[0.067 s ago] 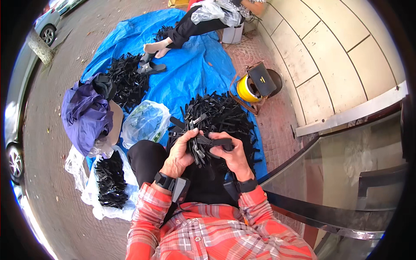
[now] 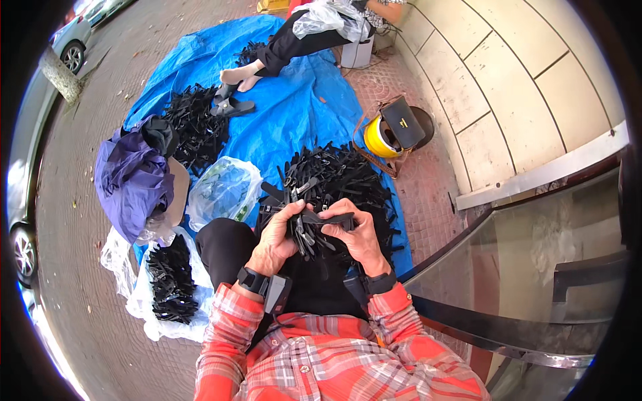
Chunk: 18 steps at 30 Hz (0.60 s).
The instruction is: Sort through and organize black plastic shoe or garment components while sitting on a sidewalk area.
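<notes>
Over my lap, my left hand (image 2: 274, 242) pinches one end of a short black strap (image 2: 326, 218) between thumb and fingers. The other end is gripped by my right hand (image 2: 363, 239), its thumb below and its fingers curled over the top. Just below and behind the strap lie more black straps with shiny metal-looking parts (image 2: 307, 235). They belong to a big heap of black straps (image 2: 341, 175) that spreads from my lap onto the blue tarp (image 2: 294, 127). My fingers hide parts of the held strap.
Left of me, a white plastic bag (image 2: 144, 304) holds more straps, below a purple cloth (image 2: 134, 177). A clear bag (image 2: 226, 190) lies near my knee. Another strap pile (image 2: 194, 127) and sandals (image 2: 231, 105) lie beyond, near a seated person's feet (image 2: 242, 75). A yellow bucket (image 2: 379, 139) stands right.
My right hand has shifted slightly, its fingers now lifted and curled over the strap. The strap's right part has turned a little between my hands. My left hand stays nearly still.
</notes>
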Each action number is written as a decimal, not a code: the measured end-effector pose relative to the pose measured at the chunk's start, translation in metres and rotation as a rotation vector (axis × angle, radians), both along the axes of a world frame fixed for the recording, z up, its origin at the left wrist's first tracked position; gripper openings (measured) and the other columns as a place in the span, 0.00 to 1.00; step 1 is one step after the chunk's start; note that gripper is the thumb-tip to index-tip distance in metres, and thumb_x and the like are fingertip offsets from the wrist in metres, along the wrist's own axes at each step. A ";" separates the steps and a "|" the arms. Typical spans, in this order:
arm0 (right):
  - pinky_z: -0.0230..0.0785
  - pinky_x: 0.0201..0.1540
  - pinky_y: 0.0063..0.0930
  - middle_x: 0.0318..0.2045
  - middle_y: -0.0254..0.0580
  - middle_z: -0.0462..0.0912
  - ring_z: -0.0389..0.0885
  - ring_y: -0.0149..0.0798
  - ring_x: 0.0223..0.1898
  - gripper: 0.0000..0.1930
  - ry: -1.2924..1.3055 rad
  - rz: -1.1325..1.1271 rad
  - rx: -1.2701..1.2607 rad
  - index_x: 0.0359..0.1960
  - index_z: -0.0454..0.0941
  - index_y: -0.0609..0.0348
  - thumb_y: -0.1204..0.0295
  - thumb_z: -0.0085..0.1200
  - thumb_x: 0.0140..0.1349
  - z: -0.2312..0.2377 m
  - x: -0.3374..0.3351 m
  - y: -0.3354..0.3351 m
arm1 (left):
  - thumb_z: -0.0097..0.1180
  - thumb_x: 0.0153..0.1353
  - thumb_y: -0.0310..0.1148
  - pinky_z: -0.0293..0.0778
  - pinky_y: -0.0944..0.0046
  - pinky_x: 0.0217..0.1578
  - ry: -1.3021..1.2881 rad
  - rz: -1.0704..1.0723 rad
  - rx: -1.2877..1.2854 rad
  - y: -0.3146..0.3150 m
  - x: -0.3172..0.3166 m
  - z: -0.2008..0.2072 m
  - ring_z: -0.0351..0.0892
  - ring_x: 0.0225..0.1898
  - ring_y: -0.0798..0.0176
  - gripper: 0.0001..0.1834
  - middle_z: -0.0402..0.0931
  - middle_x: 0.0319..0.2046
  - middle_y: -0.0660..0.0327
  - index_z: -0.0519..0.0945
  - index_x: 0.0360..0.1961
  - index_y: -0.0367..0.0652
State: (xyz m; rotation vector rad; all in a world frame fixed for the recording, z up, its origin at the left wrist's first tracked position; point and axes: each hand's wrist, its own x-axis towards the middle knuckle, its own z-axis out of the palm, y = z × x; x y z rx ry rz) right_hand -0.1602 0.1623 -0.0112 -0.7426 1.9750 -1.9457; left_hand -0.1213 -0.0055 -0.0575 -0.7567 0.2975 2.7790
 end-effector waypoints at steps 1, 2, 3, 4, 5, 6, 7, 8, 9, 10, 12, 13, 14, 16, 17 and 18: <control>0.62 0.36 0.15 0.32 0.27 0.74 0.70 0.22 0.32 0.13 -0.093 -0.074 -0.028 0.40 0.79 0.62 0.78 0.62 0.51 0.001 -0.001 0.004 | 0.60 0.54 0.30 0.77 0.59 0.38 0.013 0.006 -0.020 0.002 -0.002 -0.001 0.80 0.32 0.61 0.10 0.79 0.30 0.60 0.76 0.35 0.38; 0.62 0.35 0.15 0.30 0.28 0.74 0.70 0.22 0.32 0.11 -0.186 -0.149 -0.056 0.38 0.78 0.62 0.76 0.62 0.52 0.003 -0.002 0.011 | 0.60 0.54 0.29 0.78 0.59 0.37 0.027 0.010 -0.038 0.004 -0.003 0.000 0.80 0.32 0.61 0.10 0.79 0.30 0.59 0.76 0.35 0.38; 0.60 0.31 0.17 0.28 0.32 0.75 0.70 0.23 0.30 0.08 -0.499 -0.173 -0.283 0.36 0.77 0.62 0.73 0.60 0.56 0.003 -0.006 0.022 | 0.60 0.54 0.29 0.78 0.60 0.36 0.017 -0.003 -0.057 0.002 -0.003 0.000 0.79 0.31 0.61 0.10 0.79 0.30 0.59 0.77 0.35 0.37; 0.61 0.28 0.20 0.27 0.36 0.76 0.71 0.26 0.27 0.09 -0.501 -0.237 -0.517 0.35 0.76 0.60 0.68 0.58 0.59 -0.001 -0.011 0.022 | 0.60 0.54 0.28 0.78 0.61 0.35 0.035 0.011 -0.090 0.000 -0.003 0.001 0.79 0.29 0.61 0.08 0.79 0.29 0.59 0.77 0.34 0.37; 0.63 0.28 0.22 0.28 0.37 0.77 0.73 0.28 0.26 0.10 -0.506 -0.321 -0.457 0.35 0.76 0.61 0.67 0.57 0.60 0.003 -0.016 0.022 | 0.60 0.54 0.28 0.78 0.61 0.35 0.024 0.032 -0.111 -0.004 -0.001 0.000 0.79 0.29 0.61 0.08 0.79 0.28 0.59 0.77 0.33 0.37; 0.66 0.28 0.24 0.29 0.39 0.78 0.74 0.30 0.25 0.10 -0.509 -0.407 -0.397 0.36 0.75 0.61 0.66 0.56 0.60 0.008 -0.020 0.024 | 0.60 0.54 0.28 0.78 0.61 0.35 0.013 0.051 -0.130 -0.007 0.000 -0.002 0.79 0.29 0.61 0.07 0.79 0.28 0.58 0.77 0.32 0.37; 0.71 0.31 0.28 0.32 0.42 0.80 0.77 0.33 0.26 0.12 -0.603 -0.371 -0.411 0.39 0.74 0.60 0.65 0.55 0.60 0.007 -0.023 0.026 | 0.60 0.54 0.28 0.78 0.61 0.35 -0.011 0.041 -0.149 -0.008 0.001 -0.003 0.80 0.29 0.61 0.06 0.78 0.27 0.58 0.77 0.31 0.38; 0.71 0.31 0.28 0.32 0.42 0.80 0.77 0.33 0.26 0.12 -0.601 -0.376 -0.411 0.39 0.74 0.60 0.65 0.55 0.60 0.009 -0.023 0.029 | 0.59 0.55 0.28 0.78 0.61 0.35 0.004 -0.006 -0.217 -0.010 0.003 0.002 0.81 0.29 0.60 0.07 0.80 0.28 0.57 0.78 0.32 0.35; 0.72 0.33 0.29 0.33 0.44 0.80 0.78 0.34 0.28 0.12 -0.657 -0.350 -0.445 0.41 0.73 0.60 0.66 0.55 0.60 0.012 -0.023 0.031 | 0.60 0.54 0.27 0.78 0.61 0.36 0.032 -0.077 -0.288 -0.008 0.003 0.006 0.81 0.29 0.60 0.08 0.80 0.28 0.56 0.78 0.33 0.34; 0.73 0.34 0.31 0.34 0.45 0.80 0.79 0.35 0.29 0.13 -0.717 -0.319 -0.479 0.42 0.72 0.60 0.67 0.55 0.60 0.014 -0.024 0.035 | 0.60 0.53 0.27 0.77 0.62 0.37 0.057 -0.143 -0.360 -0.003 0.003 0.011 0.81 0.30 0.60 0.09 0.80 0.29 0.56 0.78 0.34 0.33; 0.65 0.24 0.24 0.25 0.36 0.76 0.71 0.26 0.19 0.11 -0.705 -0.158 -0.518 0.41 0.72 0.60 0.73 0.57 0.58 0.014 -0.027 0.040 | 0.61 0.52 0.25 0.76 0.65 0.38 0.099 -0.192 -0.425 0.010 0.002 0.016 0.81 0.31 0.62 0.09 0.80 0.30 0.56 0.80 0.33 0.33; 0.61 0.21 0.21 0.23 0.33 0.73 0.67 0.24 0.17 0.10 -0.677 -0.161 -0.406 0.39 0.73 0.60 0.74 0.58 0.57 0.016 -0.024 0.035 | 0.62 0.51 0.25 0.76 0.65 0.38 0.099 -0.194 -0.450 0.012 0.001 0.014 0.81 0.32 0.62 0.08 0.80 0.30 0.56 0.80 0.33 0.32; 0.57 0.18 0.19 0.21 0.30 0.71 0.64 0.21 0.15 0.10 -0.648 -0.164 -0.297 0.38 0.73 0.60 0.74 0.59 0.56 0.023 -0.021 0.029 | 0.62 0.51 0.24 0.75 0.66 0.38 0.097 -0.198 -0.478 0.015 0.000 0.013 0.80 0.32 0.63 0.08 0.80 0.31 0.56 0.80 0.32 0.32; 0.57 0.18 0.19 0.20 0.29 0.70 0.64 0.21 0.15 0.10 -0.619 -0.162 -0.138 0.38 0.73 0.62 0.70 0.57 0.59 0.025 -0.019 0.014 | 0.63 0.51 0.24 0.75 0.67 0.38 0.100 -0.172 -0.539 0.014 0.003 0.012 0.80 0.33 0.64 0.08 0.80 0.31 0.57 0.80 0.31 0.32; 0.61 0.21 0.21 0.22 0.32 0.72 0.67 0.24 0.18 0.13 -0.711 -0.102 -0.251 0.40 0.73 0.63 0.66 0.55 0.61 0.026 -0.019 0.010 | 0.62 0.51 0.25 0.76 0.65 0.38 0.118 -0.170 -0.558 0.015 0.004 0.011 0.80 0.34 0.63 0.09 0.80 0.31 0.57 0.79 0.34 0.33; 0.65 0.24 0.23 0.25 0.35 0.75 0.71 0.27 0.21 0.17 -0.801 -0.043 -0.366 0.42 0.73 0.64 0.61 0.53 0.62 0.027 -0.021 0.005 | 0.61 0.52 0.25 0.76 0.64 0.37 0.136 -0.172 -0.575 0.016 0.004 0.010 0.80 0.34 0.62 0.11 0.80 0.31 0.57 0.78 0.37 0.34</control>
